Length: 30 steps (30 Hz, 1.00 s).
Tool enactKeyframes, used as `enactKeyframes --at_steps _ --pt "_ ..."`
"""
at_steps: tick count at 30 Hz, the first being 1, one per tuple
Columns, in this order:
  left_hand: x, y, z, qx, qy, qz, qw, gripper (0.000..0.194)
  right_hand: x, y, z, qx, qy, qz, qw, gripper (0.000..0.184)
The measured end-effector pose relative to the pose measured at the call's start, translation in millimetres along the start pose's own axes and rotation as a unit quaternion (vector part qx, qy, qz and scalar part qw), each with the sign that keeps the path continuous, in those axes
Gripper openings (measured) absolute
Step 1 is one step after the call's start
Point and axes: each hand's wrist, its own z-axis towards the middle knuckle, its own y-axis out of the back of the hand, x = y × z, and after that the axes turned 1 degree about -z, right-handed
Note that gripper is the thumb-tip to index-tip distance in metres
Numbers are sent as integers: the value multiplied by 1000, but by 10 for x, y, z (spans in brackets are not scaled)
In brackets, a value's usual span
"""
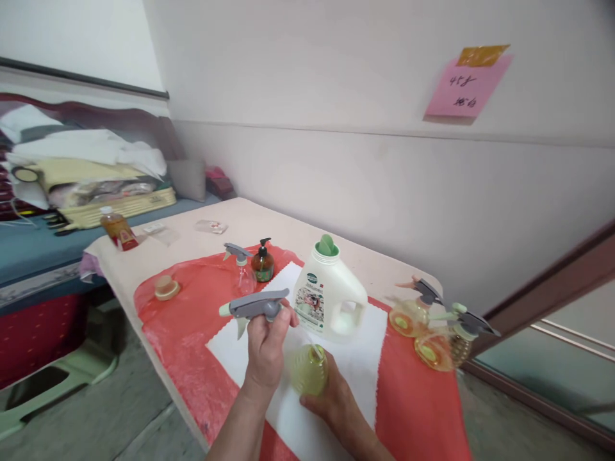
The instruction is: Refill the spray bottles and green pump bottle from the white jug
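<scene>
My left hand (pixel 266 352) is closed around a grey trigger spray head (pixel 254 304), whose nozzle points left. Its thin pale tube slants down to the mouth of a ribbed yellow-green bottle (pixel 310 371); I cannot tell how far inside it reaches. Wrapped round that bottle's right side is my right hand (pixel 336 397), above a white cloth (pixel 298 419). Just behind both hands stands a white detergent jug (pixel 329 291) with a green cup-like piece (pixel 327 244) in its mouth. A clear spray bottle (pixel 244 275) and a brown pump bottle (pixel 262 264) stand behind my left hand.
Two amber-bottomed spray bottles (pixel 408 317) (pixel 439 349) are on the right of the red sheet (pixel 413 410). On the left lies a tan cap-like piece (pixel 166 287). A juice-like bottle (pixel 118 229) and plastic packets (pixel 211 226) are farther back. A wall borders the table.
</scene>
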Motion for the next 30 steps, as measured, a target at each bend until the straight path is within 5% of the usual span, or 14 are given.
enactKeyframes --at_steps 9,17,22,26,30 --pt "16 52 8 -33 0 -15 999 19 388 285 -99 -64 30 -158 985 70" --pt "137 -243 -164 17 163 -15 986 28 465 308 -165 -146 145 -181 962 74" --pt "162 -361 -242 8 193 -74 978 29 507 363 -197 -177 210 -162 948 71" --pt "167 -373 -266 5 199 -81 977 24 596 399 -205 -174 178 -87 964 67" --pt "190 -361 -266 0 219 -95 971 22 691 424 -235 -62 44 136 988 57"
